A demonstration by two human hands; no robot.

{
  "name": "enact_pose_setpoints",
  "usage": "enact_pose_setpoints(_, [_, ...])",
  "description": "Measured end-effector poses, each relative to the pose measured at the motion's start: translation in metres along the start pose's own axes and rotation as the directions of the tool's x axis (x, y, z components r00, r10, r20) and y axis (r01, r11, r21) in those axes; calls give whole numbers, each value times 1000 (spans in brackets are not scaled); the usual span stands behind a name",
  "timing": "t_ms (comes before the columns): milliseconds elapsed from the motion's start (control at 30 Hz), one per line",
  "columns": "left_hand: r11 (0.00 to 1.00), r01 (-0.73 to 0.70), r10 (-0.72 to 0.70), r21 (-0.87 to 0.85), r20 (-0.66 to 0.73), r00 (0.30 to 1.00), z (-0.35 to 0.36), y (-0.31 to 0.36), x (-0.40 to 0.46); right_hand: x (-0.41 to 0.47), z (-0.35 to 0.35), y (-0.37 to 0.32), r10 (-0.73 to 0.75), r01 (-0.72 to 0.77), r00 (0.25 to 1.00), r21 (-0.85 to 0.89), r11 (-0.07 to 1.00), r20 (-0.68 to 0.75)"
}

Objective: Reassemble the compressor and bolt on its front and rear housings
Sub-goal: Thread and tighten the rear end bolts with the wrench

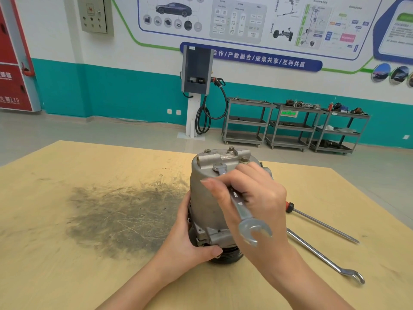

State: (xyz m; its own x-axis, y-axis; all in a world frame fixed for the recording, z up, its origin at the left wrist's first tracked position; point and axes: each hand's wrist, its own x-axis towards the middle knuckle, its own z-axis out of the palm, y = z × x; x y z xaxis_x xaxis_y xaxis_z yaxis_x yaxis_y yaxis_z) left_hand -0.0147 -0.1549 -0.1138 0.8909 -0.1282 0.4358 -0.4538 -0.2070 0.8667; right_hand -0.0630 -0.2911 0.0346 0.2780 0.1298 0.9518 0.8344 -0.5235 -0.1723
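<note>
A grey metal compressor [206,198] stands on end on the wooden table [89,265], its black pulley [225,256] at the bottom. Several bolts [231,150] stick up from the housing on top. My left hand [190,240] grips the compressor's lower left side near the pulley. My right hand [252,198] holds a silver open-end wrench [243,211]. The wrench's far end sits on a bolt at the top front of the housing, and its near open jaw points toward me.
A red-handled screwdriver [321,224] and a long wrench [324,256] lie on the table to the right. A dark grease smear [125,211] covers the table to the left. Tool carts [290,126] and a wall charger [196,72] stand far behind.
</note>
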Motion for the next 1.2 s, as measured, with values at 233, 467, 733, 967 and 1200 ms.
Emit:
enact_pose_setpoints(233, [1000, 14, -14, -18, 12, 1000, 0, 1, -1, 5, -5, 4, 80, -79, 997, 40, 996, -10])
enact_pose_setpoints(467, [1000, 10, -10, -26, 11, 1000, 0, 4, -1, 3, -5, 5, 82, -81, 996, 16, 997, -24])
enact_pose_setpoints(733, [999, -23, 22, 45, 13, 1000, -1, 3, 1, -3, 2, -2, 32, -27, 996, -62, 998, 84])
enact_pose_setpoints(967, [997, -24, 23, 68, 24, 999, -2, 3, 0, 0, -1, -5, 66, -62, 990, -35, 997, 128])
enact_pose_setpoints(1200, [998, -22, 21, 54, 31, 999, -2, 9, -1, 1, 0, -8, 67, -65, 992, -24, 998, 109])
